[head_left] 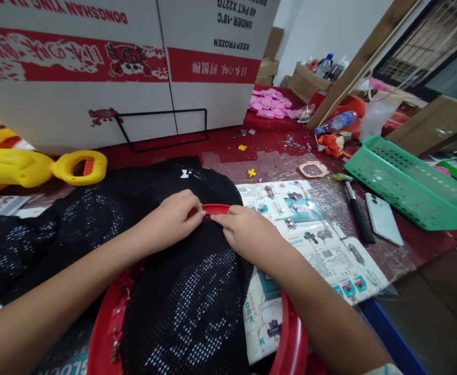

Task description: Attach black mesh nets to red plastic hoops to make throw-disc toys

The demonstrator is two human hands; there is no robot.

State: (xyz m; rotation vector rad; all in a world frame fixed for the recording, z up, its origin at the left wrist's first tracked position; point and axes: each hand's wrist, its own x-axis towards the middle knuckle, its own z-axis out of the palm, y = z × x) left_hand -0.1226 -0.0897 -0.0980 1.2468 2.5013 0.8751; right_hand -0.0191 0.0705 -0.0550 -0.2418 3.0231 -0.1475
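Note:
A black mesh cloth with small shiny dots lies draped over a red round basin in front of me. My left hand and my right hand meet at the basin's far rim. Both hands pinch the mesh edge there, fingers pressed together, fingertips almost touching. The cloth spreads to the left over the table and hides most of the basin.
A green plastic basket, a white phone and a black-handled tool lie to the right. Printed packaging sheets lie under clear plastic. White and red cartons stand behind, a yellow plastic toy at left, pink pieces farther back.

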